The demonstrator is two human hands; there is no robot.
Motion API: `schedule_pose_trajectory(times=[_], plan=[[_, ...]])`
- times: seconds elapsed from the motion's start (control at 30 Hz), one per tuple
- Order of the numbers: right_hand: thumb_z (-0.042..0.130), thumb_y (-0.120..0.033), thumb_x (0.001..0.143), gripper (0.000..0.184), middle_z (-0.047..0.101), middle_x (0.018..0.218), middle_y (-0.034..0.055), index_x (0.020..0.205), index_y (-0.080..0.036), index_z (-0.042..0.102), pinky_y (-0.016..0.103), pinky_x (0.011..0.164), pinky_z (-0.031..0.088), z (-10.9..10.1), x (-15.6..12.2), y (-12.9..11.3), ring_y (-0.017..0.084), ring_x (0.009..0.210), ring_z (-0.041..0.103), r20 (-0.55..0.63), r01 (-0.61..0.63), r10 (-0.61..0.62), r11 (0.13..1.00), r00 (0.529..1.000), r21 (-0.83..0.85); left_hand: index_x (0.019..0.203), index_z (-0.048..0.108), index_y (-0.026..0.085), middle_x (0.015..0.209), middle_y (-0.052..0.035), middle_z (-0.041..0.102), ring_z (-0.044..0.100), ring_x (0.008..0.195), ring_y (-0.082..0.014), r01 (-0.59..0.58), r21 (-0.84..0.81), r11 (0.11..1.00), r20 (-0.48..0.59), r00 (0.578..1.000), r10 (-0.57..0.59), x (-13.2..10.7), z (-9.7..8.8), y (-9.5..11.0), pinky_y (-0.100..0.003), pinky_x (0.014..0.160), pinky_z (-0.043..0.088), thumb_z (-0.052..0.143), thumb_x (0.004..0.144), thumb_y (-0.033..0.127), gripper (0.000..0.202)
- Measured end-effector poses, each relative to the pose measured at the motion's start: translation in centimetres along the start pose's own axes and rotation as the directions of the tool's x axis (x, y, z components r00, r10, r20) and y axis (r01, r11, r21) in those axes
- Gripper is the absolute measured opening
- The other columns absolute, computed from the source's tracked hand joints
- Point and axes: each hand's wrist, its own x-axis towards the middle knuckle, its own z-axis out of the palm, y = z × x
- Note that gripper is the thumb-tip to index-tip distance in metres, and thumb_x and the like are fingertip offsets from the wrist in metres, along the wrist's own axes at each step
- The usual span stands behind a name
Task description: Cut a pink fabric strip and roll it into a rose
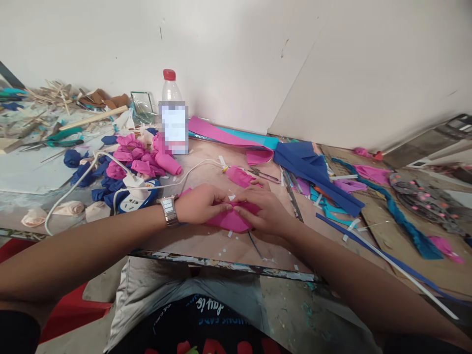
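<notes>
Both hands meet over a piece of pink crepe paper [230, 221] near the front of the table. My left hand [201, 204], with a metal watch [169, 210] on its wrist, pinches the paper's upper edge between thumb and finger. Close beside it, my right hand [267, 209] pinches the same edge, the two thumb tips nearly touching. The sheet hangs below the fingers, partly covered by them. Just beyond the hands lie another crumpled pink piece [239, 176] and a pair of scissors [265, 174].
Pink paper rolls [134, 157] and dark blue ones sit left, beside a power strip [138, 199] with a white cable [79, 179]. A red-capped bottle [171, 91] stands behind. Folded blue paper [317, 172] and a teal braided strip [394, 209] lie right. Green-handled pliers [64, 140] rest far left.
</notes>
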Motion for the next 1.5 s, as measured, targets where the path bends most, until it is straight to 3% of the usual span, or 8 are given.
schedule_pose_trajectory(times=[0.2, 0.5, 0.63, 0.77, 0.97, 1.13, 1.3, 1.5], plan=[[0.063, -0.025, 0.100, 0.011, 0.082, 0.090, 0.0019, 0.098, -0.024, 0.074, 0.046, 0.102, 0.043, 0.0, 0.1, 0.1, 0.020, 0.082, 0.075, -0.018, 0.043, -0.043, 0.999, 0.999, 0.000, 0.081, 0.069, 0.013, 0.062, 0.0031, 0.051, 0.040, 0.058, -0.0106, 0.044, -0.140, 0.989, 0.107, 0.994, -0.029, 0.1, 0.1, -0.6, -0.025, 0.055, 0.030, 0.053, 0.099, 0.043, 0.038], [0.065, -0.024, 0.099, 0.012, 0.081, 0.090, 0.0011, 0.098, -0.027, 0.077, 0.046, 0.104, 0.045, -0.5, 0.3, -0.2, 0.019, 0.083, 0.075, -0.023, 0.122, -0.123, 0.991, 0.992, -0.046, 0.089, 0.075, 0.014, 0.076, 0.0002, 0.067, 0.054, 0.067, -0.0130, 0.128, -0.336, 0.933, 0.180, 0.981, -0.070, 0.3, -0.5, -0.5, -0.025, 0.062, 0.042, 0.056, 0.093, 0.031, 0.025], [0.065, -0.023, 0.098, 0.014, 0.081, 0.089, -0.0005, 0.096, -0.030, 0.077, 0.049, 0.110, 0.041, -0.6, 0.3, -0.3, 0.018, 0.082, 0.074, -0.025, 0.125, -0.128, 0.987, 0.991, -0.102, 0.089, 0.075, 0.014, 0.075, -0.0005, 0.067, 0.052, 0.067, -0.0130, 0.122, -0.401, 0.908, 0.135, 0.988, -0.074, 0.3, -0.5, -0.3, -0.026, 0.063, 0.041, 0.055, 0.099, 0.044, 0.038], [0.066, -0.024, 0.098, 0.011, 0.081, 0.088, -0.0002, 0.098, -0.028, 0.076, 0.049, 0.109, 0.041, -0.5, 0.2, -0.3, 0.019, 0.080, 0.074, -0.043, 0.128, -0.133, 0.986, 0.990, -0.108, 0.082, 0.072, 0.014, 0.069, 0.0014, 0.061, 0.047, 0.064, -0.0119, 0.121, -0.309, 0.943, 0.125, 0.988, -0.086, 0.4, -0.4, -0.7, -0.025, 0.060, 0.038, 0.058, 0.098, 0.046, 0.039], [0.067, -0.027, 0.099, 0.009, 0.081, 0.086, 0.0000, 0.096, -0.026, 0.075, 0.048, 0.106, 0.041, -0.2, 0.2, -0.5, 0.018, 0.078, 0.073, -0.036, 0.105, -0.109, 0.989, 0.993, -0.106, 0.086, 0.072, 0.014, 0.072, 0.0006, 0.065, 0.052, 0.065, -0.0122, 0.056, -0.206, 0.977, 0.095, 0.995, -0.037, 0.3, -0.2, -0.5, -0.026, 0.065, 0.040, 0.054, 0.099, 0.041, 0.035], [0.065, -0.026, 0.100, 0.011, 0.081, 0.088, 0.0006, 0.094, -0.026, 0.074, 0.049, 0.108, 0.036, 0.0, 0.3, -0.5, 0.020, 0.082, 0.073, -0.032, 0.061, -0.065, 0.992, 0.997, -0.114, 0.086, 0.073, 0.016, 0.074, -0.0012, 0.070, 0.057, 0.067, -0.0139, -0.005, 0.024, 1.000, -0.033, 0.999, 0.006, -0.2, 0.0, 0.4, -0.027, 0.065, 0.038, 0.054, 0.100, 0.034, 0.030], [0.064, -0.024, 0.099, 0.009, 0.082, 0.091, 0.0009, 0.094, -0.026, 0.072, 0.051, 0.107, 0.035, 0.0, 0.3, -0.6, 0.022, 0.089, 0.073, -0.035, 0.040, -0.045, 0.989, 0.998, -0.141, 0.089, 0.074, 0.018, 0.079, -0.0043, 0.076, 0.062, 0.069, -0.0166, 0.014, 0.271, 0.962, -0.128, 0.992, 0.021, -0.4, 0.4, 0.8, -0.029, 0.065, 0.036, 0.055, 0.102, 0.034, 0.028], [0.061, -0.023, 0.100, 0.009, 0.079, 0.092, 0.0023, 0.093, -0.023, 0.066, 0.052, 0.108, 0.031, 0.2, 0.2, -0.7, 0.026, 0.100, 0.069, -0.032, 0.013, -0.018, 0.985, 0.999, -0.172, 0.096, 0.075, 0.019, 0.088, -0.0066, 0.080, 0.070, 0.077, -0.0208, 0.034, 0.452, 0.892, -0.114, 0.993, 0.020, -0.4, 0.6, 1.1, -0.031, 0.065, 0.036, 0.054, 0.104, 0.033, 0.027]])
